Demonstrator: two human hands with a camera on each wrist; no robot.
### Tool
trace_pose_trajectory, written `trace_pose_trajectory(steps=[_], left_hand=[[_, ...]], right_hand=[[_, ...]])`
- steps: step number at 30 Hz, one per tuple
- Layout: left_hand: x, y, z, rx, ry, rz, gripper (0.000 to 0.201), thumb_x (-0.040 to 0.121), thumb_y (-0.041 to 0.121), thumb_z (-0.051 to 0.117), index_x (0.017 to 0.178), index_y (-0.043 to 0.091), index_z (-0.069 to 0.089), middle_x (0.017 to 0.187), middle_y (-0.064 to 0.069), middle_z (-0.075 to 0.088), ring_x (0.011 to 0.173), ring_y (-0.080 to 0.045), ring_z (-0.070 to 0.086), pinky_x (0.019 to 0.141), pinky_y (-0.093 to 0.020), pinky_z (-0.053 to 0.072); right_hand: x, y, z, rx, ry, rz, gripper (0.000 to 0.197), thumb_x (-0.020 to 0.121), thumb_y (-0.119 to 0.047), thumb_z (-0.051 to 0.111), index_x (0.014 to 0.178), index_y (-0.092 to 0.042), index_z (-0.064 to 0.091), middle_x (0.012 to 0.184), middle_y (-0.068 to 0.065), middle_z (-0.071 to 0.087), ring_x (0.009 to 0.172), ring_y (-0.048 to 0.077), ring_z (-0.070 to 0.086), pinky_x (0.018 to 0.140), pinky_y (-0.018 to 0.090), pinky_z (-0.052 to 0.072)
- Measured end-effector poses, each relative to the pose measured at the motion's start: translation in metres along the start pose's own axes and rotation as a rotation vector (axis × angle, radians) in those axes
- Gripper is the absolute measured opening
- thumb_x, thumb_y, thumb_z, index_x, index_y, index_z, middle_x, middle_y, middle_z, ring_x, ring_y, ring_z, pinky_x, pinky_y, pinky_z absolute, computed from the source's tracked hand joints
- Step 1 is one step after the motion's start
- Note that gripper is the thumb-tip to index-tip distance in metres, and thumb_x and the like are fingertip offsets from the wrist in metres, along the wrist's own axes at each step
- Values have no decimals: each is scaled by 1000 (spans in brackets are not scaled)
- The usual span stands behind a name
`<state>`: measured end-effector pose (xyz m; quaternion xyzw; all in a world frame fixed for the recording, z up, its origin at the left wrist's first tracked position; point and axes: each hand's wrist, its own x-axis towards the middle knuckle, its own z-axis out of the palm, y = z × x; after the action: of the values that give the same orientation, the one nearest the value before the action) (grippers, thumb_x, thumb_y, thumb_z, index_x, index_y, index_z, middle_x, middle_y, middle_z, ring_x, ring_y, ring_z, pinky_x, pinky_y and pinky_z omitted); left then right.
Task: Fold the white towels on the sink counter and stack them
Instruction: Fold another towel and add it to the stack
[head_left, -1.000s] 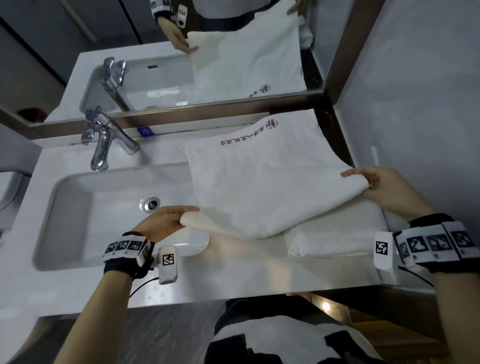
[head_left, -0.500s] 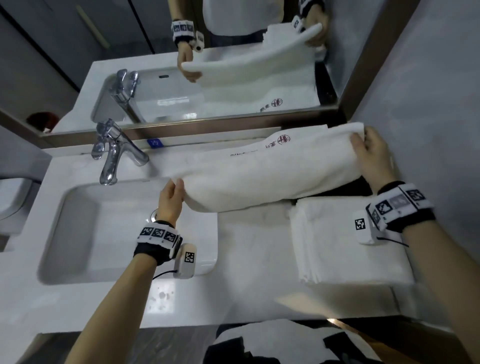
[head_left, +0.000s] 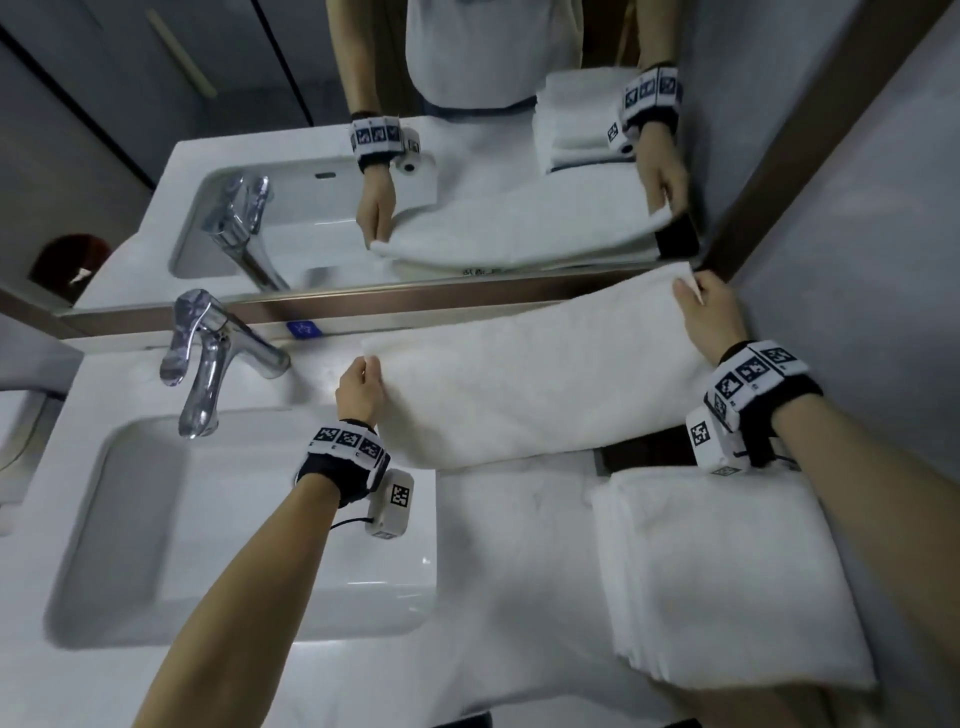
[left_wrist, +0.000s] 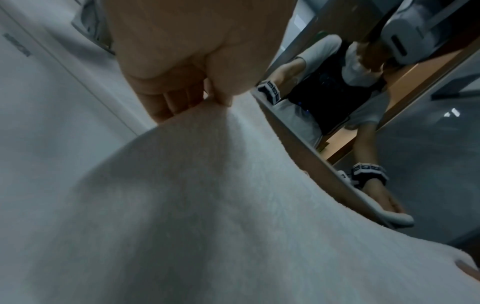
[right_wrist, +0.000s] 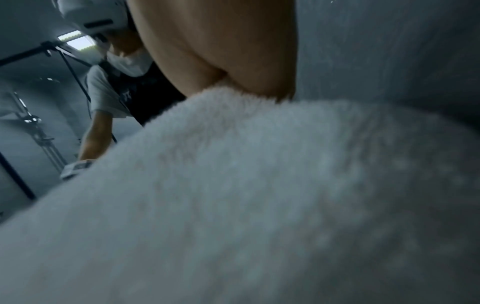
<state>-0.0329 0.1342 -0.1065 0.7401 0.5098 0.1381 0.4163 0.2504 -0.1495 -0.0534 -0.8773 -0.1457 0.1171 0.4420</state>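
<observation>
**Observer:** Both hands pinch the towel. Your left hand nips its left end between thumb and curled fingers; your right hand grips the far right corner, up by the mirror. Avoiding "still" here: grip reads firm in both wrist views.

**Operator:** Where does the towel lie?

**Observer:** Stretched along the counter just below the mirror, doubled over on itself. A folded stack sits nearer you than the mirror, on the right. The faucet and the basin lie left of the towel.

**Operator:** Which step?

**Observer:** Lengthwise fold, by my reading; edges brought together at the mirror side. Next, you likely square those edges, then bring one end across to the other. Keep corners matched, or the fold skews. Stacking comes after.
</observation>
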Motion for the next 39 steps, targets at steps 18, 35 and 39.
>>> trace_pose_trajectory(steps=[18,35,39], left_hand=[[57,32,21,776,-520,399,58,80,33,71,129,16,47,134,-8,48,128,-28,40,99,-45,37],[22,60,-54,458,-503,534,27,77,38,74,95,23,61,96,0,66,90,-20,60,79,-31,43],[11,94,-85,489,-232,779,28,79,26,71,102,15,60,91,-5,67,82,-26,62,72,-37,47]], right_hand=[[38,-2,0,-516,-508,-61,53,82,-30,71,128,-12,51,133,14,47,122,29,46,93,29,34],[23,-64,-55,-569,-684,-204,25,74,-24,79,86,-22,57,86,-3,61,81,18,58,68,31,45],[15,-96,-89,-554,-414,-355,26,71,-18,81,84,-17,59,87,4,63,83,21,58,71,34,43]])
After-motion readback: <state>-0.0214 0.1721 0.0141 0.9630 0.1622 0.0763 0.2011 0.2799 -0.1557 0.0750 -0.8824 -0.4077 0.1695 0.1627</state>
